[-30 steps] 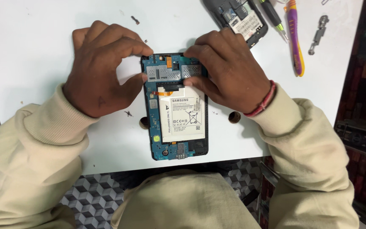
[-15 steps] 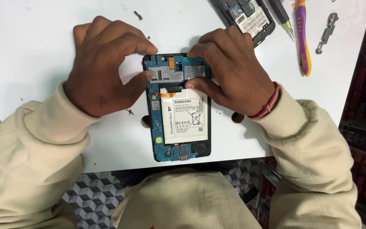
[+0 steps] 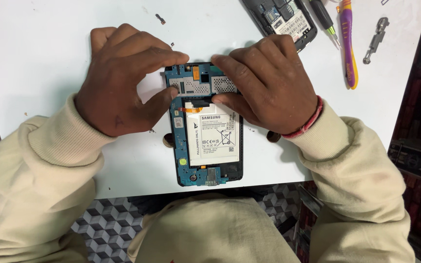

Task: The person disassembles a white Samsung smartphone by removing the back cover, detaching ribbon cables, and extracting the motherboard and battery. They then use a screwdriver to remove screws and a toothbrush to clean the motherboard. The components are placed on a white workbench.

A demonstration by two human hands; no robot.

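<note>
Compared with half a second ago, both hands have stayed in the same grip at the top of the opened tablet point(image 3: 205, 141); only the view has shifted slightly, so the device sits a touch lower and more central.

The left hand point(image 3: 120, 80) has its thumb pressed on the left edge of the blue circuit board point(image 3: 203, 80) and its curled fingers point(image 3: 166, 56) resting over the top rim, a narrow pinch closed on the device's upper left corner. The right hand point(image 3: 269, 87) mirrors it: the forefinger lies across the top right of the board, the thumb presses just below it, beside the battery's upper edge.

Between the two thumbs runs a metal shield with perforated sections and an orange flex strip. Below the fingers lies the white battery point(image 3: 213, 136), framed by the black housing, with a port at the bottom end towards the person. The tablet lies flat on the white table point(image 3: 49, 44).

Beyond the right knuckles lie another opened device point(image 3: 281, 19), a screwdriver with a purple and yellow handle point(image 3: 348, 48) and a small metal bit point(image 3: 377, 39).
</note>
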